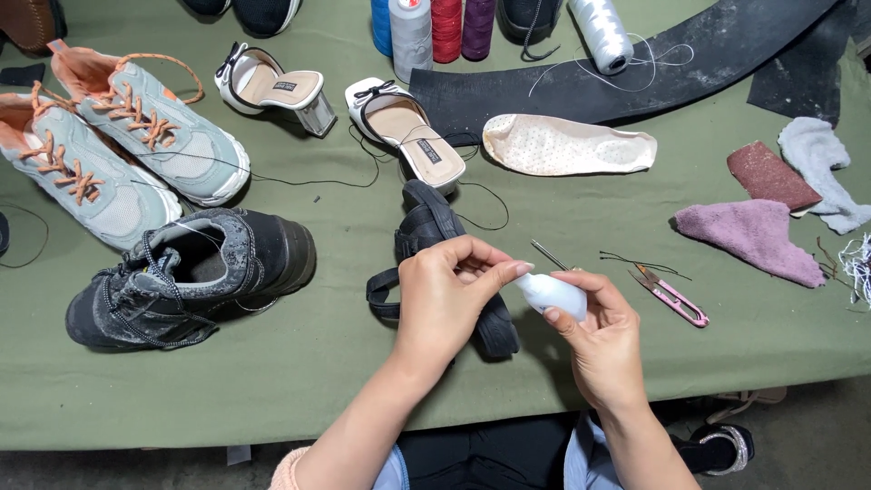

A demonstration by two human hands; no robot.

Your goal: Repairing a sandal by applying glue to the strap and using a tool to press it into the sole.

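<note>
My right hand (603, 340) grips a small white squeeze bottle (555, 294), tilted with its tip toward the left. The fingertips of my left hand (451, 295) pinch the bottle's tip or cap. Both hands hover over a black sandal (434, 227) lying on the green table cloth (345, 363); the sandal's lower part is hidden behind my left hand. A thin metal needle or awl (548, 254) lies just beyond the bottle, and pink thread snips (673, 298) rest to the right.
A black sneaker (190, 272) and two grey-orange sneakers (118, 145) sit on the left. White heeled mules (354, 104), a beige insole (567, 145), thread spools (435, 27), a black rubber sheet (689, 63) and cloths (753, 236) lie at the back and right.
</note>
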